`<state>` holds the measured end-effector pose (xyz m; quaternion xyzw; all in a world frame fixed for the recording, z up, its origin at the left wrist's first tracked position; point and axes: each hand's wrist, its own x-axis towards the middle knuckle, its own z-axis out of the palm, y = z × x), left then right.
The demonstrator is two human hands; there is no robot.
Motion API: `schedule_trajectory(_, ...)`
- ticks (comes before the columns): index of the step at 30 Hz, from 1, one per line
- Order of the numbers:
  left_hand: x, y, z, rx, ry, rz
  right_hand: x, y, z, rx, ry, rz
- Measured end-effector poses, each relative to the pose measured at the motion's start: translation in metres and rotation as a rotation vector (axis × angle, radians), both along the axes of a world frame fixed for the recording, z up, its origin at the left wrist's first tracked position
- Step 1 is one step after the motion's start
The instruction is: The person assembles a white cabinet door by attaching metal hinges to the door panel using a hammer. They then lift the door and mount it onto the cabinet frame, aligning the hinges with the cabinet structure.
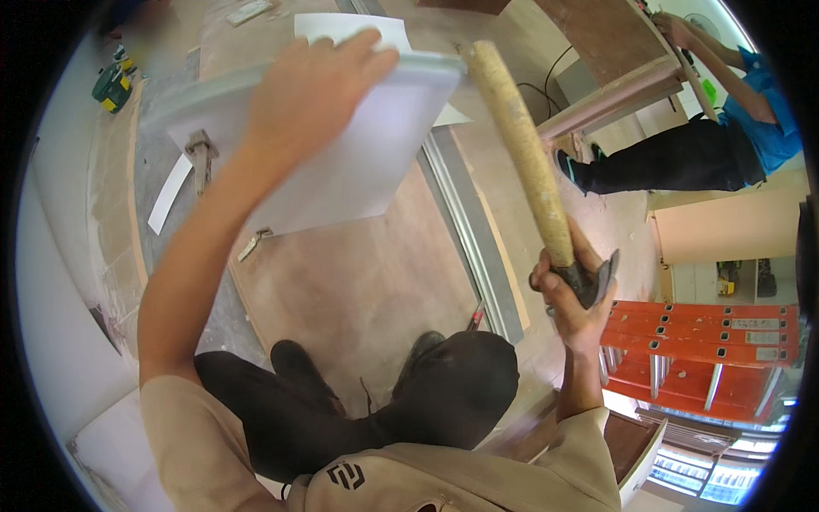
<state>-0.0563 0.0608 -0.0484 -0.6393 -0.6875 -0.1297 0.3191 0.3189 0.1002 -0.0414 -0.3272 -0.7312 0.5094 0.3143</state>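
Note:
My left hand (pixel 320 90) is closed over the upper edge of a white cabinet door (pixel 358 158), which it holds tilted up off the floor. Two metal hinges stick out from this door: one hinge (pixel 200 158) shows beside my left forearm, the other hinge (pixel 254 243) at the lower corner. In my right hand (pixel 576 299) is a hammer (pixel 525 149), gripped by its dark metal head. Its worn, yellowish wooden handle points up and away, the end close to the door's right corner. My left arm hides part of the door.
A red-handled tool (pixel 476 317) lies by my right foot, near a metal track (pixel 465 230) along the floor. An orange ladder (pixel 699 350) is at the right. Farther off, a person in blue (pixel 725 141) works beside a wooden cabinet (pixel 606 38). A green container (pixel 111 88) stands far left.

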Motion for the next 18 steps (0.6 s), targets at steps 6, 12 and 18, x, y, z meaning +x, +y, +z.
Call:
schedule_trajectory(6, -0.001, 0.004, 0.021, -0.096, -0.183, -0.063, 0.025, 0.002, 0.010, 0.143, 0.440, -0.126)
schedule_trajectory(12, -0.003, 0.004, 0.030, -0.182, -0.236, -0.047, 0.056, 0.012, -0.045, -0.073, 0.404, -0.195)
schedule_trajectory(18, 0.004, -0.002, 0.041, -0.187, -0.316, -0.016, 0.071, -0.014, -0.196, 0.132, -0.348, -0.270)
